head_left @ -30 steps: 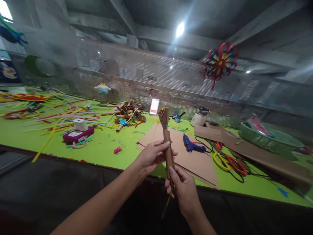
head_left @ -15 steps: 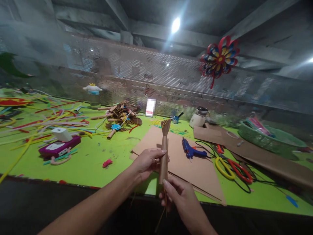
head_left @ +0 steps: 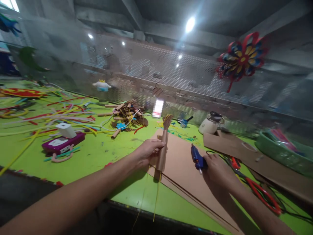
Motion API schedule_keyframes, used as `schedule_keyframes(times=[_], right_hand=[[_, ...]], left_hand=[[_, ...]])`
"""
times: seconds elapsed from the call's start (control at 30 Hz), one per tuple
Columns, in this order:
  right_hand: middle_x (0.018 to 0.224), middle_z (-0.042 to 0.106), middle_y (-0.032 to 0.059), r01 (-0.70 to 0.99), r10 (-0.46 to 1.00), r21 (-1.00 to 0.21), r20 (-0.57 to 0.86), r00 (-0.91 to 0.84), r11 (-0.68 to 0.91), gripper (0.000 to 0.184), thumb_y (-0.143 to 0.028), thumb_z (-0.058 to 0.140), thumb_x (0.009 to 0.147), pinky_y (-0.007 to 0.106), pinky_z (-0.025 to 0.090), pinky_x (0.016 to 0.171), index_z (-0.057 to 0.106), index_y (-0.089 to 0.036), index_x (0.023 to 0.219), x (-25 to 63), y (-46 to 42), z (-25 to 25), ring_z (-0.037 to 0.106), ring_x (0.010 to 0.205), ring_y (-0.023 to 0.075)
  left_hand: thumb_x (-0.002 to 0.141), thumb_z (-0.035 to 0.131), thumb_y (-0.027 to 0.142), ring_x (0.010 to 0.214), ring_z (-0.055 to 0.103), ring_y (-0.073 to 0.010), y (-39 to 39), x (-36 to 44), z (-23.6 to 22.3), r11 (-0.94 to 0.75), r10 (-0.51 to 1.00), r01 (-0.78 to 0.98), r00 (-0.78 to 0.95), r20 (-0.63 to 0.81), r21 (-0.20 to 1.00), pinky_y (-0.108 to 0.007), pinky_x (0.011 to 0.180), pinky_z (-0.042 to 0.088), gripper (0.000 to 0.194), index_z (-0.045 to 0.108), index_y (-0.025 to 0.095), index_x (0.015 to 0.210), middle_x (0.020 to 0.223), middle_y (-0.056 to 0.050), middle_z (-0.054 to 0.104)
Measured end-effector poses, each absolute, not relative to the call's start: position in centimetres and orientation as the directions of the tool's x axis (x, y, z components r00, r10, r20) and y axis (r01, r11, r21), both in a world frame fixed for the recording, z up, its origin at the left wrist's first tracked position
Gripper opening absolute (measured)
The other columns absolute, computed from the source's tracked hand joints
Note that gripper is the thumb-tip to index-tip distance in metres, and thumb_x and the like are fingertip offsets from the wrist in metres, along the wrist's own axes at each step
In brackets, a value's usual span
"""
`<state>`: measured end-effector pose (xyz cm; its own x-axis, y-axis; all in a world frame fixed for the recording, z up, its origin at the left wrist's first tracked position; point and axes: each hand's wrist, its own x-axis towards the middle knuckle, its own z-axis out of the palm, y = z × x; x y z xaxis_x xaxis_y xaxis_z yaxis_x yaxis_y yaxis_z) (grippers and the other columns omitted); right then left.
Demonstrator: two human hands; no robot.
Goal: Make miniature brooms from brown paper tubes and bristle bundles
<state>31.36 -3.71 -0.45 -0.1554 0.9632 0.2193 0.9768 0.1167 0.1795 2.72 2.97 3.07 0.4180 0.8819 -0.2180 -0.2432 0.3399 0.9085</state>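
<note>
My left hand (head_left: 148, 150) is closed around a rolled brown paper tube (head_left: 161, 160), holding it tilted upright. The tube's upper end fans out in a frayed tuft with yellow string (head_left: 167, 121) around it. Thin yellow strands hang from its lower end past the table edge. To the right, my right hand (head_left: 218, 168) is wrapped around the handle of a blue glue gun (head_left: 196, 157), which is over the brown cardboard sheets (head_left: 179, 160). Most of the handle is hidden by the fingers.
Red-handled scissors (head_left: 264, 194) and black cable lie right of my right arm. Farther back are a green basket (head_left: 276, 147), a cream jug (head_left: 209, 124) and a pile of paper rolls (head_left: 127, 116). A purple box (head_left: 63, 143) and scattered pipe cleaners (head_left: 58, 114) occupy the left.
My right hand has left the tube's lower end and moved right onto the glue gun's handle. The left hand still holds the tube. The view has shifted somewhat left.
</note>
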Motion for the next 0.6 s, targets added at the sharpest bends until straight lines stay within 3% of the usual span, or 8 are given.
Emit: schedule_keyframes(times=[0.13,0.2,0.27,0.33,0.4,0.47,0.6], right_hand=[[0.092,0.057,0.0124,0.985,0.967,0.134,0.216,-0.139,0.111,0.031,-0.010,0.051,0.070,0.032,0.033,0.073,0.059,-0.013,0.099,32.8,-3.0,-1.8,0.051,0.082,0.0242],[0.093,0.057,0.0114,0.993,0.967,0.052,0.226,-0.114,0.105,0.031,-0.011,0.050,0.071,0.033,0.036,0.074,0.059,-0.015,0.100,33.3,-3.0,-2.0,0.053,0.084,0.0241],[0.094,0.057,0.0106,0.989,0.966,-0.102,0.245,-0.081,0.109,0.029,-0.019,0.053,0.073,0.035,0.039,0.075,0.059,-0.017,0.101,33.5,-3.5,-1.4,0.053,0.087,0.0251],[0.099,0.058,0.0107,0.931,0.971,-0.337,0.228,-0.067,0.143,0.032,-0.029,0.056,0.075,0.037,0.042,0.078,0.059,-0.018,0.105,33.4,-4.3,-0.1,0.054,0.091,0.0265],[0.105,0.060,0.0111,0.772,0.983,-0.611,0.156,-0.097,0.174,0.037,-0.035,0.058,0.076,0.038,0.044,0.082,0.058,-0.020,0.110,32.8,-5.0,1.6,0.054,0.097,0.0276],[0.104,0.062,0.0116,0.584,0.991,-0.803,0.063,-0.119,0.121,0.040,-0.039,0.061,0.075,0.039,0.046,0.080,0.059,-0.019,0.110,31.9,-5.4,3.1,0.057,0.094,0.0276],[0.095,0.063,0.0134,0.248,0.983,-0.967,0.022,-0.182,0.068,0.037,-0.043,0.055,0.082,0.039,0.046,0.073,0.063,-0.014,0.104,29.4,-4.9,4.6,0.058,0.077,0.0227]], left_hand=[[0.068,0.069,0.019,0.060,0.057,-0.0132,3.0,2.4,2.5,0.407,0.855,-0.292,0.454,-0.250,0.865,-0.026,0.060,0.047,0.014,0.059,0.011,0.075,0.068,-0.006,0.064],[0.070,0.067,0.018,0.059,0.057,-0.0130,3.0,2.3,2.4,0.421,0.850,-0.315,0.465,-0.249,0.851,-0.027,0.060,0.047,0.012,0.058,0.012,0.075,0.067,-0.005,0.063],[0.071,0.066,0.017,0.058,0.057,-0.0124,2.9,2.3,2.2,0.428,0.848,-0.334,0.468,-0.247,0.840,-0.027,0.060,0.047,0.011,0.057,0.013,0.076,0.067,-0.004,0.062],[0.071,0.066,0.017,0.056,0.056,-0.0119,2.8,2.2,2.0,0.438,0.844,-0.342,0.476,-0.248,0.832,-0.027,0.059,0.047,0.012,0.056,0.013,0.077,0.066,-0.004,0.061],[0.071,0.066,0.017,0.054,0.056,-0.0117,2.7,2.2,1.9,0.446,0.837,-0.343,0.487,-0.249,0.827,-0.027,0.058,0.047,0.012,0.056,0.013,0.076,0.065,-0.004,0.060],[0.070,0.066,0.017,0.054,0.056,-0.0118,2.5,2.3,1.8,0.446,0.835,-0.349,0.495,-0.242,0.824,-0.026,0.056,0.046,0.012,0.056,0.013,0.076,0.064,-0.004,0.059],[0.069,0.068,0.018,0.055,0.056,-0.0121,2.1,2.4,2.0,0.441,0.831,-0.339,0.505,-0.235,0.831,-0.025,0.055,0.045,0.015,0.057,0.013,0.078,0.066,-0.004,0.060]])
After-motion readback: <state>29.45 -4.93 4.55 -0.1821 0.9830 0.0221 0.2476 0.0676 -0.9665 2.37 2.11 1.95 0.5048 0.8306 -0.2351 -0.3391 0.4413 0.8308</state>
